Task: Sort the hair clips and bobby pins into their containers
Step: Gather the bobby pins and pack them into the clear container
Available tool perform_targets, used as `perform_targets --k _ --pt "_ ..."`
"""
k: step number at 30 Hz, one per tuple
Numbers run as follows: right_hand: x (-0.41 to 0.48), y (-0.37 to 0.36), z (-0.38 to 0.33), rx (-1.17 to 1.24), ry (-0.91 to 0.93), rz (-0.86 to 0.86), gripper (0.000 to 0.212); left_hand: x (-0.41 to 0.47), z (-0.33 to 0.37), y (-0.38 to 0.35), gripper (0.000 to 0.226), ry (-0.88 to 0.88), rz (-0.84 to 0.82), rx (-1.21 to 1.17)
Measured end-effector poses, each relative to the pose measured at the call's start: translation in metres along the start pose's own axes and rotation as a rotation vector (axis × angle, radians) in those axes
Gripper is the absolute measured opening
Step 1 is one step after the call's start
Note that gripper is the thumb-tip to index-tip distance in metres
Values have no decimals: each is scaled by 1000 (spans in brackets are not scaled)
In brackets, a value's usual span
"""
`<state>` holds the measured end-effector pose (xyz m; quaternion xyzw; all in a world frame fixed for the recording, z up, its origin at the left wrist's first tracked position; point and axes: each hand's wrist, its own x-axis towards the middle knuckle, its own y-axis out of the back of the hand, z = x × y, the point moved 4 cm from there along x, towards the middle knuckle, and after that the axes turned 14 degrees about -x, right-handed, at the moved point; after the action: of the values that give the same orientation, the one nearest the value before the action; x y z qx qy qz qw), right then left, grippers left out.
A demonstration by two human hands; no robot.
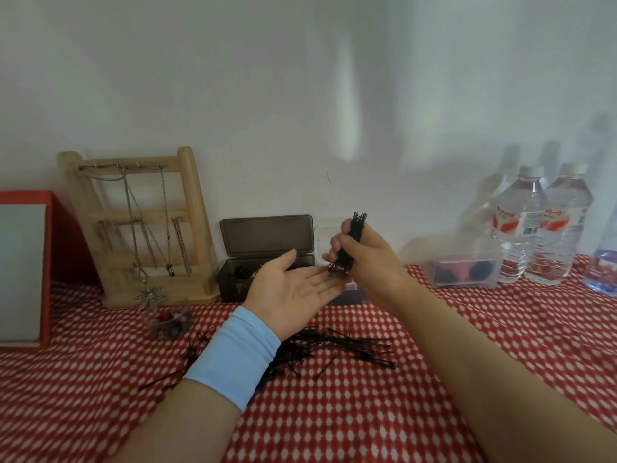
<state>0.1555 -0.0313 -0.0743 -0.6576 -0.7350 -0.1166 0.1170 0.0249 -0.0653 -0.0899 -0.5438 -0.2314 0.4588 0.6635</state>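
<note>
My right hand (364, 255) grips an upright bundle of black bobby pins (354, 238), its lower ends standing on the fingers of my left hand (297, 292). The left hand is held flat, palm up, with a light blue band on the wrist. More black bobby pins (347, 345) lie scattered on the red-and-white cloth below my hands. A dark brown box (263, 259) with its lid up stands behind my left hand. Partly hidden behind my right hand is a clear box (325, 235). A small pile of colourful hair clips (172, 322) lies to the left.
A wooden jewellery stand (147, 225) with necklaces is at the back left, beside a red box (30, 265). Another clear container (467, 270) with dark and pink items and two water bottles (541, 225) stand at the back right against the white wall.
</note>
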Motion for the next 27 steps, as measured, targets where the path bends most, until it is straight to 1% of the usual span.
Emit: perform_targets --k 2,7,11,13,15,17,18,19,20,22,24,25,27 --pt "-2 -2 2 -91 4 -25 18 -3 0 -2 70 -22 -24 -50" --pt "-2 -8 -5 -96 69 -20 19 -6 -6 -4 73 42 -25 -46" --pt "-5 -11 -5 -154 47 -45 15 -2 -2 -6 80 72 -71 -117" --pt "-6 -9 -3 -171 32 -72 16 0 0 -4 80 73 -74 -114" --pt "-5 -9 -2 -98 16 -103 18 -3 1 -5 78 96 -38 47" --pt "-4 -7 -2 -49 -5 -120 18 -3 9 -6 71 53 64 382" --pt "-4 -6 -1 -38 -25 -139 18 -4 15 -8 66 -24 99 547" --pt "-4 -5 1 -38 -49 -167 18 -1 22 -13 60 -131 95 677" --pt "-4 -4 3 -57 -71 -199 17 -1 26 -21 55 -235 50 797" --pt "-6 -2 4 -187 -87 -245 15 4 30 -38 54 -372 -58 1085" --pt "-4 1 1 -383 -91 -254 13 12 33 -46 53 -419 -96 1356" --pt "-1 4 -2 -479 -98 -248 14 15 36 -48 50 -431 -102 1417" --pt "12 10 -7 -690 -118 -237 19 23 48 -45 44 -456 -102 1412"
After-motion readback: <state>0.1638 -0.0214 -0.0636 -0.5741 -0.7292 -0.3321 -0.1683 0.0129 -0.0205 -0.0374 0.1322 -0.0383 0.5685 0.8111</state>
